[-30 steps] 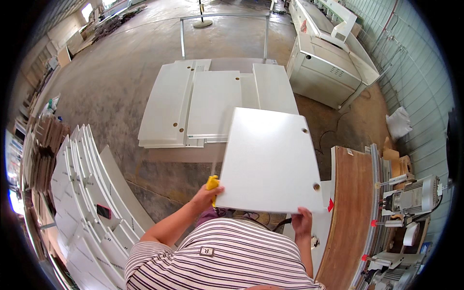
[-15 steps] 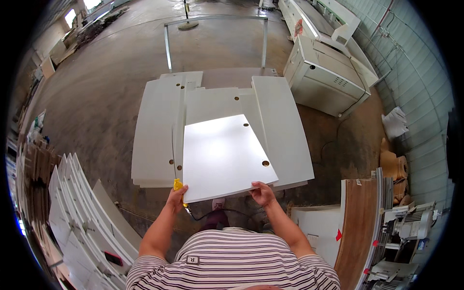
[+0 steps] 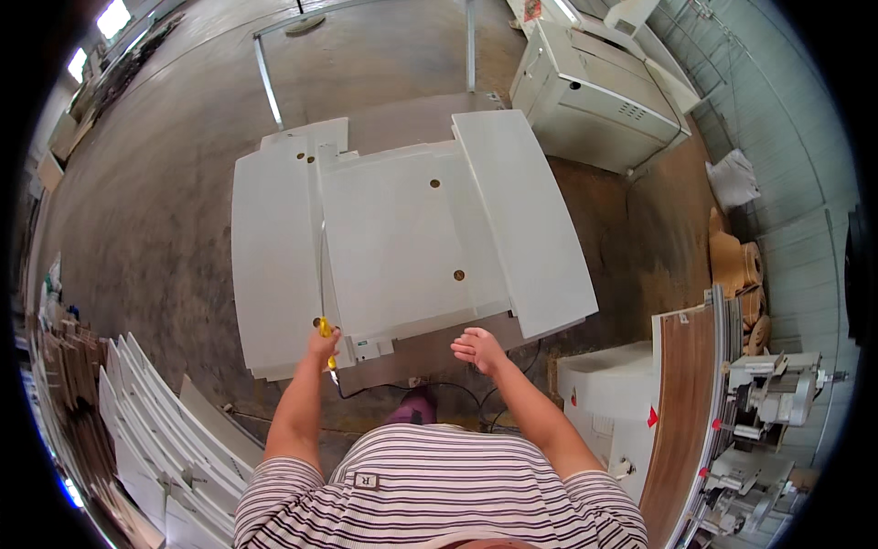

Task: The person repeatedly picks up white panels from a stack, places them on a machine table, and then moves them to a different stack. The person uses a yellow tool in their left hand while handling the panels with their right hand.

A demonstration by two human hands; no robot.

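Observation:
My left hand is closed round a yellow air blow gun, whose long thin nozzle points away over the left-hand boards. A black hose trails from the gun past my legs. Fingers stretched out, my right hand hovers by the near edge of the stack and holds nothing. A white panel with two round holes lies flat in the middle of the stack. Beside it are a long white panel on the right and white boards with small holes on the left.
A metal frame rises behind the stack. White machine cabinets stand at the far right. Upright white boards lean at lower left. To my right are a brown wood-grain board and motorised equipment.
The white panel was tilted up between both hands; now it lies flat on the middle of the stack. Both hands have let go of it, the left keeping the blow gun.

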